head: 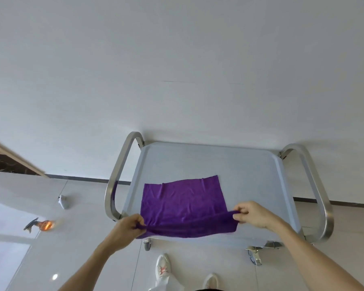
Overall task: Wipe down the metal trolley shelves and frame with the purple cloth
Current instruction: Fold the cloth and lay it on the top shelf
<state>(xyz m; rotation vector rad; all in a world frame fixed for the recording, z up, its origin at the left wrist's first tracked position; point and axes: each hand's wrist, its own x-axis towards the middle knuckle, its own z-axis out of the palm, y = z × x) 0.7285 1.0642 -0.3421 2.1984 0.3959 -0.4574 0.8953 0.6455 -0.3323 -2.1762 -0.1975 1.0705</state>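
The purple cloth (183, 204) lies spread on the top shelf (250, 177) of the metal trolley, its near edge lifted off the surface. My left hand (127, 226) pinches the cloth's near left corner. My right hand (253, 214) pinches the near right corner. The cloth hangs slack between both hands over the shelf's front edge. Curved steel handles rise at the trolley's left side (116, 177) and right side (317, 190).
The trolley stands against a white wall on a glossy tiled floor. An orange spray bottle (41, 225) and a small white object (63, 202) lie on the floor to the left. Caster wheels (254, 257) and my white shoes (163, 267) show below the shelf.
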